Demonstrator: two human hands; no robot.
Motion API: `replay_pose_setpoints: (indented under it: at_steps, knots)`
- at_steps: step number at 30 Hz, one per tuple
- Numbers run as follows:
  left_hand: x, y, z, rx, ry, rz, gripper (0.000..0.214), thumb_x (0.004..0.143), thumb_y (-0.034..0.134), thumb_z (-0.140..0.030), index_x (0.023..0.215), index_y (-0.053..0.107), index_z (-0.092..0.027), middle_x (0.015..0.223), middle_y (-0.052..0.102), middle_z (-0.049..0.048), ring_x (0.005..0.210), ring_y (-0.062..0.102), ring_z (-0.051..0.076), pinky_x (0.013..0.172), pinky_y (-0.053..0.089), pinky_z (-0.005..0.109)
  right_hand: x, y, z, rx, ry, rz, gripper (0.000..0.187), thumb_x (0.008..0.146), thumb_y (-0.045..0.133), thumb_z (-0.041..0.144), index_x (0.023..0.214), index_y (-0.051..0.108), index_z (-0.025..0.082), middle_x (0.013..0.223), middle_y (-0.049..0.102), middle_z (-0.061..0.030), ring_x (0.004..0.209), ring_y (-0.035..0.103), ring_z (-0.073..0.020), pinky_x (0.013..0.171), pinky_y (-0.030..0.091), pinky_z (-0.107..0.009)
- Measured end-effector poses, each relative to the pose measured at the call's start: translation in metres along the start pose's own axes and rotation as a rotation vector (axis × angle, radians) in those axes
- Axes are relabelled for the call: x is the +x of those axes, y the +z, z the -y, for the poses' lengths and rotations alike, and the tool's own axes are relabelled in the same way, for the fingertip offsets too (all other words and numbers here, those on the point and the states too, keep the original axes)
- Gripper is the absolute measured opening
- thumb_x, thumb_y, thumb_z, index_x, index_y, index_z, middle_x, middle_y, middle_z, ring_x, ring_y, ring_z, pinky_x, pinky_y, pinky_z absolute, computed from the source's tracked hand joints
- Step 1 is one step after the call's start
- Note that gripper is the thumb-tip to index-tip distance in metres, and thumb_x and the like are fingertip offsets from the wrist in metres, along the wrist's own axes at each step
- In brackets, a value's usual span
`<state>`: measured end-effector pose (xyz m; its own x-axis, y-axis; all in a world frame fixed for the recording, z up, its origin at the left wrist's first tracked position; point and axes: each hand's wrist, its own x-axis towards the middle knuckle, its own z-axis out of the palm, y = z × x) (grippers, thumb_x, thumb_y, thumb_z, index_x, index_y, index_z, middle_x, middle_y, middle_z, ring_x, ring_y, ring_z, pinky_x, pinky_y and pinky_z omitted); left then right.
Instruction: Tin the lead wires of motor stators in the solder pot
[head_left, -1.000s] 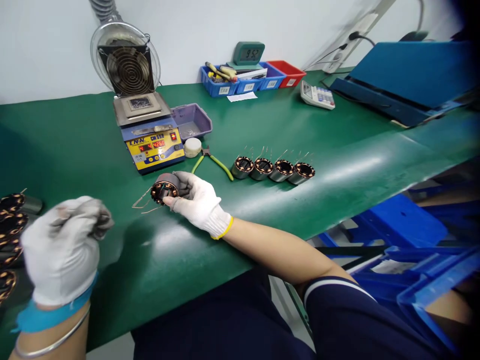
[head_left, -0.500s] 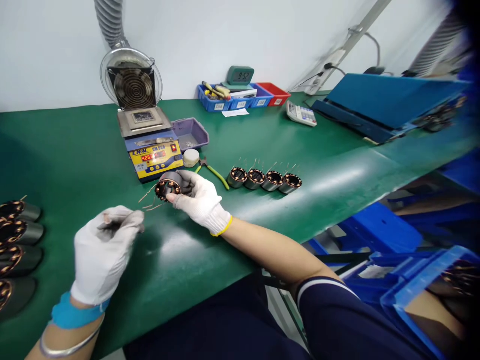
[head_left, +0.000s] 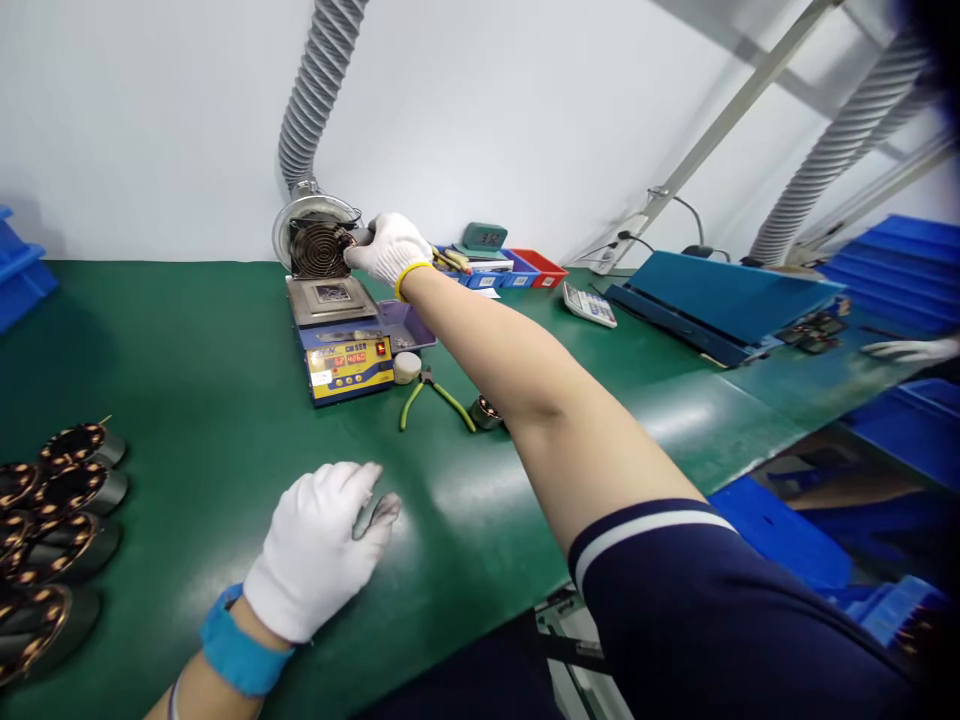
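My right hand (head_left: 391,250), in a white glove, reaches far over the bench to the solder pot (head_left: 351,368) with its yellow panel and red digits. Its fingers are closed round a stator (head_left: 361,237), a dark metal ring with copper windings, mostly hidden by the glove. It is raised in front of the round fume hood (head_left: 319,248), above the pot's metal top (head_left: 330,300). Low over the bench, my left hand (head_left: 319,550) holds nothing, its gloved thumb and fingers apart. Several finished-looking stators (head_left: 79,490) stand at the left. Another stator (head_left: 487,412) shows partly behind my right arm.
Green-handled cutters (head_left: 427,390) and a round white pad (head_left: 406,368) lie beside the pot, with a purple tray (head_left: 409,325) behind. Small bins (head_left: 536,268), a clock (head_left: 485,237), a calculator (head_left: 589,305) and a blue sloped stand (head_left: 727,300) are further right. Another person's gloved hand (head_left: 911,350) shows at far right.
My right hand has carried the stator from the front of the pot up and back to the hood. My left hand has drawn away and opened. The camera view has shifted.
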<state>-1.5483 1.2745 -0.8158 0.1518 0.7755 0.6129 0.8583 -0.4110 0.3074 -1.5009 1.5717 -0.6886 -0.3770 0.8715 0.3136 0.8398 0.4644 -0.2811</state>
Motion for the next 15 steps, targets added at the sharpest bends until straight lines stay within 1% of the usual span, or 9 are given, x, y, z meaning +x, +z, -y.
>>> replay_pose_setpoints:
  at_steps: [3, 8, 11, 15]
  knots:
    - [0.000, -0.003, 0.000, 0.064, -0.009, 0.000, 0.024, 0.086, 0.060, -0.028, 0.106, 0.059, -0.013, 0.087, 0.066, 0.0093, 0.073, 0.062, 0.023, 0.064, 0.051, 0.036, 0.010, 0.009, 0.013, -0.049, 0.007, -0.006, 0.041, 0.076, 0.061, 0.039, 0.107, 0.063, 0.013, 0.107, 0.065, -0.0115, 0.104, 0.062, -0.0280, 0.087, 0.050, -0.038]
    - [-0.001, -0.002, -0.001, 0.096, -0.036, 0.075, 0.024, 0.088, 0.055, -0.032, 0.105, 0.060, -0.015, 0.088, 0.067, 0.0088, 0.073, 0.062, 0.025, 0.062, 0.051, 0.040, 0.007, 0.023, 0.025, -0.144, -0.070, 0.037, 0.042, 0.077, 0.060, 0.037, 0.111, 0.063, 0.012, 0.113, 0.064, -0.0135, 0.108, 0.061, -0.0291, 0.090, 0.048, -0.041]
    - [-0.002, -0.002, -0.002, 0.105, -0.044, 0.107, 0.025, 0.088, 0.054, -0.033, 0.106, 0.060, -0.016, 0.090, 0.068, 0.0086, 0.073, 0.062, 0.025, 0.062, 0.051, 0.039, 0.003, 0.024, 0.030, -0.160, -0.091, 0.061, 0.040, 0.078, 0.061, 0.034, 0.111, 0.063, 0.012, 0.113, 0.064, -0.0138, 0.108, 0.061, -0.0289, 0.089, 0.048, -0.041]
    - [-0.001, -0.003, -0.003, 0.129, -0.050, 0.135, 0.027, 0.089, 0.053, -0.034, 0.108, 0.060, -0.017, 0.092, 0.068, 0.0084, 0.073, 0.062, 0.025, 0.062, 0.050, 0.039, 0.001, 0.020, 0.034, -0.164, -0.073, 0.087, 0.035, 0.079, 0.061, 0.030, 0.108, 0.065, 0.011, 0.111, 0.066, -0.0139, 0.106, 0.062, -0.0290, 0.087, 0.049, -0.040]
